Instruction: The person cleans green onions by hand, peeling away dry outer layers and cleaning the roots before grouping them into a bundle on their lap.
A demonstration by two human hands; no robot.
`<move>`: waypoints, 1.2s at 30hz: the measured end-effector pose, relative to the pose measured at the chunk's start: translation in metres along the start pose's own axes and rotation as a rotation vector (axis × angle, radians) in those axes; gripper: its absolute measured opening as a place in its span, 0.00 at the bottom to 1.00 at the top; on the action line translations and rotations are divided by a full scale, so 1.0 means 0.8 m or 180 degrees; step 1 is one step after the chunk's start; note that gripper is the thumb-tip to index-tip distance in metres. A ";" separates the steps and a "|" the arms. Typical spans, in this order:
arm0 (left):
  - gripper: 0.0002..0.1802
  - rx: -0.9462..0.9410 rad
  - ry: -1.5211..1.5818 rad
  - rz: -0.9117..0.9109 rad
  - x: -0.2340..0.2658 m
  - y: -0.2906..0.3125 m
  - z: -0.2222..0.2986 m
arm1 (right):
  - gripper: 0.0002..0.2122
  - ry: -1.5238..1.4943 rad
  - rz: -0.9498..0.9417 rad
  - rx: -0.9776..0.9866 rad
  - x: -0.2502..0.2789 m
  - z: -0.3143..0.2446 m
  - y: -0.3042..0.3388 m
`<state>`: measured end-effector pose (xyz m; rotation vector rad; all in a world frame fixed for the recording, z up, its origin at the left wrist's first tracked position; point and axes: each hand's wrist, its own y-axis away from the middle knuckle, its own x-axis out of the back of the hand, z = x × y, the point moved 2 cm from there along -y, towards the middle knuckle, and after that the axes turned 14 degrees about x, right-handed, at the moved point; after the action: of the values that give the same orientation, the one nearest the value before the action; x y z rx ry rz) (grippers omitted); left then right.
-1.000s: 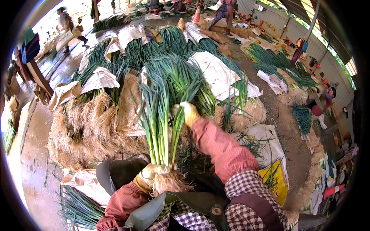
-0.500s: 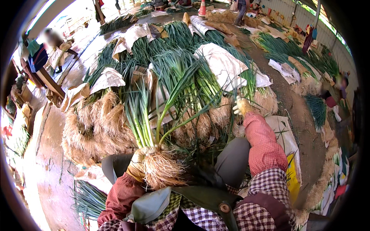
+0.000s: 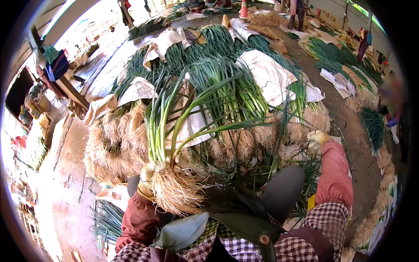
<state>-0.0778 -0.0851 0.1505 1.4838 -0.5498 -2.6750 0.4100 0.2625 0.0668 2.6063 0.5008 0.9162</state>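
Head view, looking down at our own lap: our left hand [image 3: 146, 185], gloved, is clenched around a bunch of green onions [image 3: 166, 144] just above its tangled pale roots, holding it upright directly in front of the big heap of green onions [image 3: 227, 87]. Several long leaves of the bunch bend and splay out toward the heap. Our right hand [image 3: 316, 139], in a pale glove with a red checked sleeve behind it, reaches out to the right of the bunch, down among loose stalks at the foot of the heap; we cannot tell whether its grip is closed on anything. White sacks [image 3: 270, 74] lie draped over the heap, behind the bunch. A dark apron [image 3: 244, 218] covers our knees, below the bunch. Our judgement: with only one hand on it, the bunch could slip or shed stalks, since the leaves lean loosely and the roots hang heavy; bent leaves may also snap or snag on the heap.
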 end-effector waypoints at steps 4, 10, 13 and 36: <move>0.16 -0.0146 -0.0226 -0.0254 -0.007 -0.001 0.022 | 0.29 0.5082 -0.1231 0.0806 -0.123 -0.107 0.027; 0.17 0.0209 -0.0766 -0.0261 -0.037 -0.037 0.003 | 0.32 -0.2015 -0.3488 0.3220 -0.327 -0.246 0.104; 0.19 0.0211 -0.1639 -0.0330 -0.073 -0.054 -0.004 | 0.32 -0.3512 -0.4014 0.3074 -0.342 -0.306 0.122; 0.34 0.0857 -0.1297 -0.0692 -0.128 -0.113 -0.040 | 0.18 -0.5590 -0.1342 0.2052 -0.252 -0.272 0.039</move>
<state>0.0174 0.0109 0.1896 1.0945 -0.8417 -3.2095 0.1279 0.1902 0.1332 2.4032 0.7069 -1.7832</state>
